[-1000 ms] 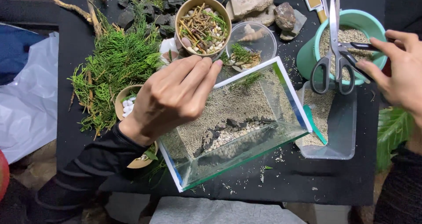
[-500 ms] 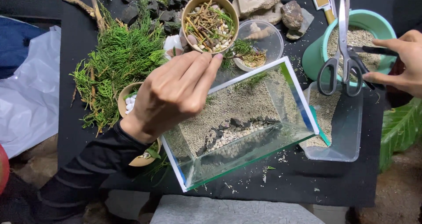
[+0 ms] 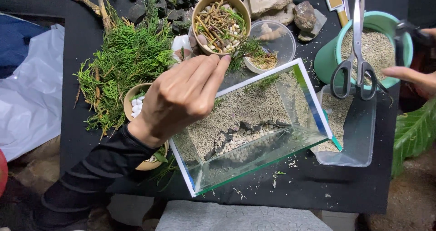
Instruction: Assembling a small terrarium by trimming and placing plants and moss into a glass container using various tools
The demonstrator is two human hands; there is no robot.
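Pinching green sprig — left hand over glass tank

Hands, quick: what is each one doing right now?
Left hand: fingers pinched on a small green sprig over the glass tank.
Right hand: at the frame edge, grip cannot be told.

Green sprig pinched over glass tank (tilted).

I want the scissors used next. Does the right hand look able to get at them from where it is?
Probably yes: the right hand sits just beside the scissors, which lie uncovered across the green pot, with nothing between them.
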